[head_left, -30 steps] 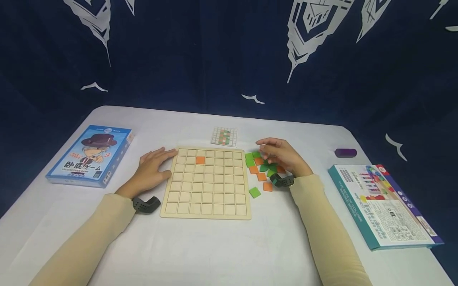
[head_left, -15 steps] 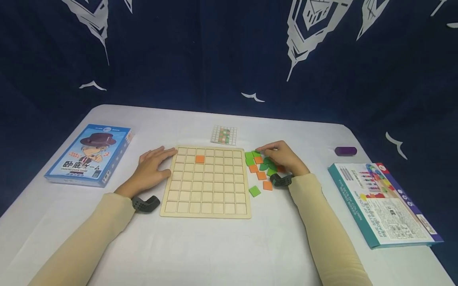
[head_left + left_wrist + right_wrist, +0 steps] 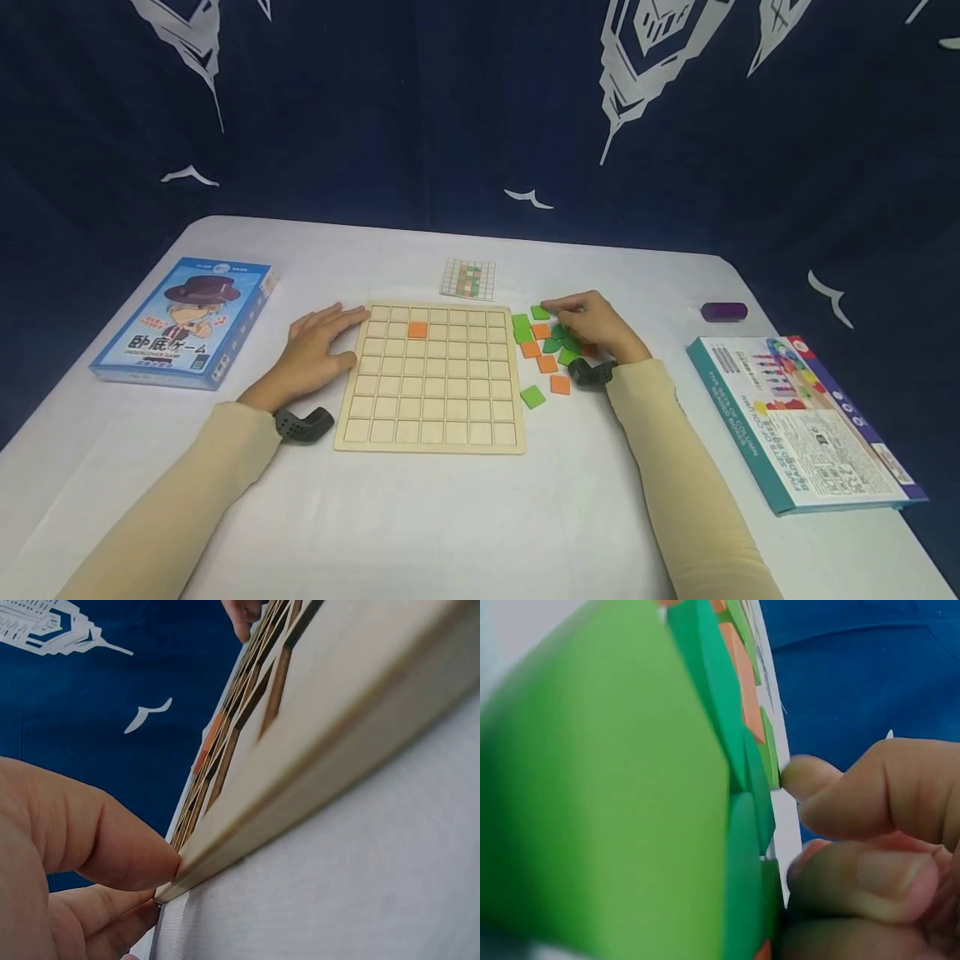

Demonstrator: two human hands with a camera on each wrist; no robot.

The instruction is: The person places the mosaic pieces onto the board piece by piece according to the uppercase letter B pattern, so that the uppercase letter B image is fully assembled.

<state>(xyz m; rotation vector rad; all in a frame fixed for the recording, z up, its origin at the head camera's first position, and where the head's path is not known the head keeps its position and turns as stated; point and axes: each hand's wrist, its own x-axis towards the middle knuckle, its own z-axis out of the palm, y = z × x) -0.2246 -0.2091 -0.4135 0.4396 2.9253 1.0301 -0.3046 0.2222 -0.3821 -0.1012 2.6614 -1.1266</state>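
Observation:
A pale wooden board (image 3: 360, 429) with a grid of square recesses lies mid-table, an orange square tile (image 3: 417, 330) in one recess near its far left. My left hand (image 3: 311, 354) rests at the board's left edge with fingers extended; its thumb (image 3: 135, 859) touches the rim in the left wrist view. Right of the board, my right hand (image 3: 600, 327) is over a loose group of green and orange tiles. Its index fingertip touches a light green tile (image 3: 540, 312) at the far side of the group. Rounded dark green pieces (image 3: 739, 772) lie partly under this hand.
Behind the board lies a small grid card (image 3: 468, 278) with a coloured pattern. A blue game box (image 3: 187, 321) is at the left; a white and teal box (image 3: 810, 425) and a purple oblong object (image 3: 723, 312) are at the right. A dark patterned cloth (image 3: 480, 108) hangs behind.
My right hand has lowered its index finger onto the light green tile and slid it a little away from the other tiles, toward the back. The left hand stays at the board's edge.

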